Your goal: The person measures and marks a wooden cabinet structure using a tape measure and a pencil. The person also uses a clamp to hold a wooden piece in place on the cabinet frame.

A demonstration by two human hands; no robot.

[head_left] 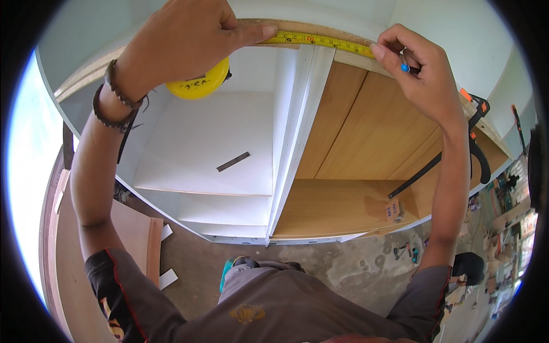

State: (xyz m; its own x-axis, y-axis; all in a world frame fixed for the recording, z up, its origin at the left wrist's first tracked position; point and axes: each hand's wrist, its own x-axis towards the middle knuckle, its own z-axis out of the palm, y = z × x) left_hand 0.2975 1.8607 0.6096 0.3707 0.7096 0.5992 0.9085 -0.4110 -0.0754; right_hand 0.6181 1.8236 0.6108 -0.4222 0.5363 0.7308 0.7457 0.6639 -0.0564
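Tape measure (300,38) at 12 o'clock, probably light and springy
Left fingers (254,34) grip case (197,87), right fingers (385,54) pinch blade (340,44); decent holds imo.

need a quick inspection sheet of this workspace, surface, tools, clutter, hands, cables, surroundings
Surface: wood-coloured cabinet edge, yellow tape blade stretched along it.
Things in use: yellow tape measure case; blue-ended pen.
Clutter: dark flat strip on the white shelf; small box on the wood-grain shelf.
Hands: left hand holds the case, thumb at the blade; right hand holds the pen, thumb at the blade.
Cables: nothing seen.
Surroundings: black-and-orange bar clamp at right; concrete floor with small tools; brown panel at left.
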